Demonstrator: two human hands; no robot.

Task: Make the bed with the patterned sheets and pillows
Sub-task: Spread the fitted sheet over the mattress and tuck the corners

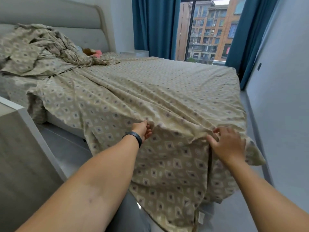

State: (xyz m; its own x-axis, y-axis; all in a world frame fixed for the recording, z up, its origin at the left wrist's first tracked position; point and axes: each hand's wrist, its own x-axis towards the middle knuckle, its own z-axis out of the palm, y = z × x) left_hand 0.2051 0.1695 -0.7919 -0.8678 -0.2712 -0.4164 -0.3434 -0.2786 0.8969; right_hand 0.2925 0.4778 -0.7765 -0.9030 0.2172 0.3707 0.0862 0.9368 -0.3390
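Observation:
A beige sheet [150,91] with a diamond pattern lies spread over the bed and hangs down over its near corner. My left hand [143,129], with a black band on the wrist, pinches a fold of the sheet at the bed's edge. My right hand [227,144] grips a bunched fold of the same sheet a little to the right. A crumpled heap of matching patterned bedding [38,49] lies at the head of the bed on the left. Any pillows are hidden by this heap.
A grey padded headboard [66,19] stands at the back left. A pink and brown soft toy [93,52] lies by the heap. A grey cabinet [18,141] is close on my left. Blue curtains [153,25] frame a window; a wall runs along the right.

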